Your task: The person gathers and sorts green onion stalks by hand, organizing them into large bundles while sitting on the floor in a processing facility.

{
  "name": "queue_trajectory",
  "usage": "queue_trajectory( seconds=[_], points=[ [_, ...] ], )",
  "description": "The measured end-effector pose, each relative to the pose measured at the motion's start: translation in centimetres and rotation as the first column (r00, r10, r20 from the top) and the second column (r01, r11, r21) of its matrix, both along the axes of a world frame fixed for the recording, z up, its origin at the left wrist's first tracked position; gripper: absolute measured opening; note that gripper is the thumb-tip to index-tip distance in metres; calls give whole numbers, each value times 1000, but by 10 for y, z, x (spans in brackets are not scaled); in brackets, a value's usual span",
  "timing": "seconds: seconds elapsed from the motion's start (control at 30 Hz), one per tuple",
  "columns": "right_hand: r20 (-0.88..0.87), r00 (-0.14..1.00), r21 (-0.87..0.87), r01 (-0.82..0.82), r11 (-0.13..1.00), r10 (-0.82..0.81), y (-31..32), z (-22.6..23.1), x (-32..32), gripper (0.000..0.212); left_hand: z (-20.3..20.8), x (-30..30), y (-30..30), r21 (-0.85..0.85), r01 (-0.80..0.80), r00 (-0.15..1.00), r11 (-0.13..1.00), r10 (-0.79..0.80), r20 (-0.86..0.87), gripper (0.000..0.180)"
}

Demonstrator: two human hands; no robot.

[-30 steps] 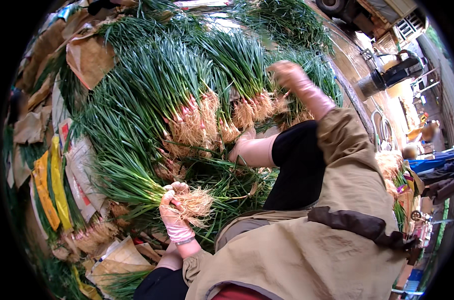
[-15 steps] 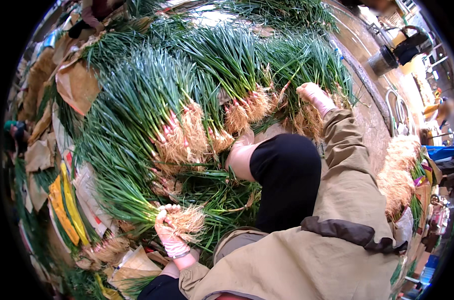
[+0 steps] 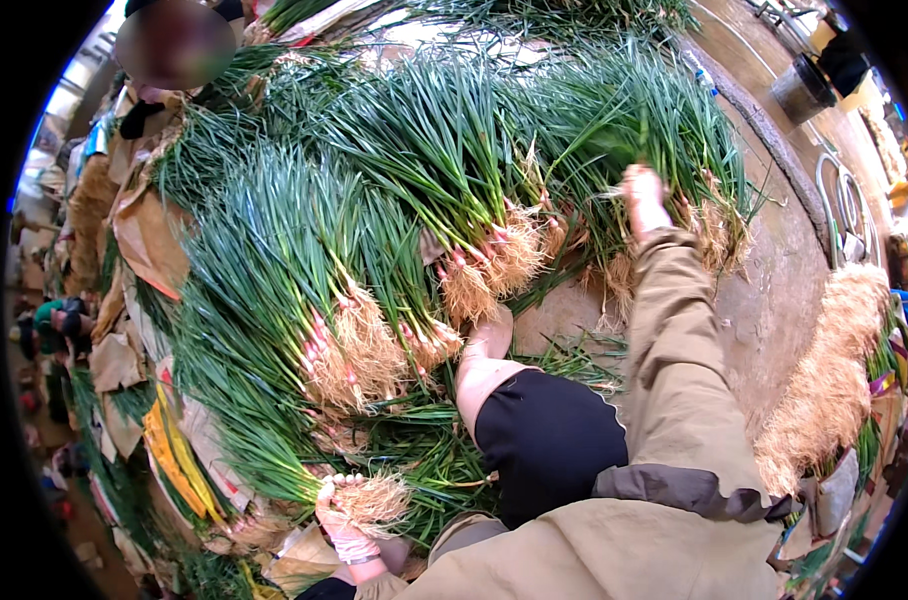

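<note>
My left hand [image 3: 339, 515], in a thin pale glove, is wrapped round a bunch of scallions [image 3: 284, 475]. Its tangled roots [image 3: 376, 500] stick out to the right of my fingers and its green leaves reach up and left. Stretched far forward, my right hand [image 3: 644, 198] is closed at the right-hand pile of scallions [image 3: 689, 130]. Blurred green leaves rise from its fingers and pale root ends show at their left side, so it seems to grip some stalks; the fingers are partly smeared. Larger scallion heaps [image 3: 349, 340] lie between my hands, roots toward me.
My bent knee [image 3: 544, 440] stands between my arms. Loose leaves [image 3: 424, 455] litter the floor. Root-covered bundles [image 3: 824, 370] are stacked at right, with a coiled hose [image 3: 846, 205] and bucket [image 3: 804, 88] beyond. Yellow sacks [image 3: 179, 455] lie at left. Another person [image 3: 154, 95] is at the far left.
My right hand has shifted slightly within the right-hand pile, and leaves above it are now blurred. The left hand still holds its bunch. The whole view has shifted somewhat.
</note>
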State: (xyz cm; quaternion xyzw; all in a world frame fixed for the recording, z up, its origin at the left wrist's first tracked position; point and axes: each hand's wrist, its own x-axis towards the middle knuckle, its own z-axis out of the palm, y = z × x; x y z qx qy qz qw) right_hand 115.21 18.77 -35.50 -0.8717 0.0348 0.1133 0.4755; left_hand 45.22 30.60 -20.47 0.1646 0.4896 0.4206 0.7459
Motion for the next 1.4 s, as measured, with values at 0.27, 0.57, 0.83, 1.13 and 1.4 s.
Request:
queue_trajectory(
  seconds=[0.27,0.57,0.83,1.13,1.4],
  points=[
    [-237,874,847,-28,531,424,-61,115,-13,38,1,11,-6,-51,-39,994,998,34,-105,10],
    [-24,822,824,-306,477,570,-43,181,-186,38,-3,11,-5,-25,52,998,998,-51,27,10],
    [-149,664,726,-430,537,733,61,120,-263,40,3,11,-22,-40,-17,1000,999,17,-21,14],
    [631,387,-674,-157,722,673,102,27,-86,29,2,19,-24,-77,-3,1000,997,2,-11,10],
    [85,383,-902,-363,234,920,-44,40,-17,11,14,29,-22,-73,-106,985,992,95,-142,13]
  ],
)
